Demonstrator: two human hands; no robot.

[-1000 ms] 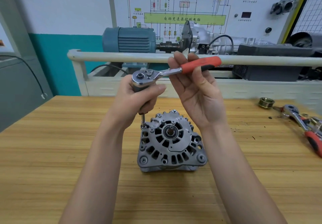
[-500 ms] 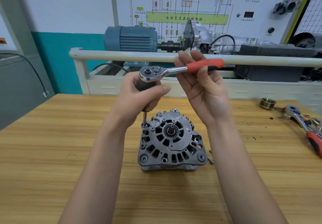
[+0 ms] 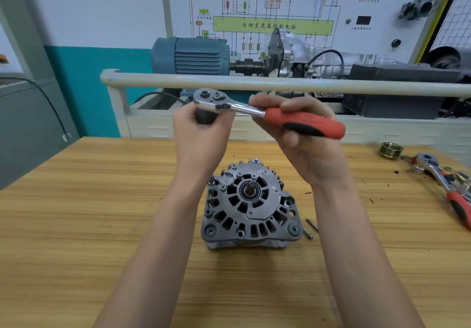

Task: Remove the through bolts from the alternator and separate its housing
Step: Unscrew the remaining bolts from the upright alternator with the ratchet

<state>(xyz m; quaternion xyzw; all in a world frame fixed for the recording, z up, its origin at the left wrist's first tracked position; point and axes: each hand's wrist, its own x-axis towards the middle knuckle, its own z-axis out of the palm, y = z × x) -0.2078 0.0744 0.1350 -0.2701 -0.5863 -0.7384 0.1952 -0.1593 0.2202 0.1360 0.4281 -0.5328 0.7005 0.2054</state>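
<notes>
Your left hand (image 3: 201, 134) is clenched around the dark socket piece under the head of the ratchet (image 3: 257, 109), thumb and fingers wrapped tight. Your right hand (image 3: 303, 136) holds the red handle, fingers curled over the top and palm beneath it. The tool sits level between your two hands, above the bench and apart from the alternator (image 3: 251, 205); whether anything hangs from the socket is hidden behind your left wrist.

The alternator stands on the wooden bench (image 3: 89, 213) directly below your hands, face up, shaft end showing in the middle. Two loose bolts (image 3: 309, 229) lie on the wood just beside its right lower corner.

Judging by its cast metal body, expect it to be heavy and rigid, with nothing soft to squeeze. The ribbed, vented face gives your fingers purchase, but the edges are likely hard and sharp. To part the housing, take it by the outer rim and the mounting ears at the corners, not by the shaft.

Further out, a second ratchet (image 3: 443, 182) and a small pulley (image 3: 390, 150) lie at the bench's right end.
</notes>
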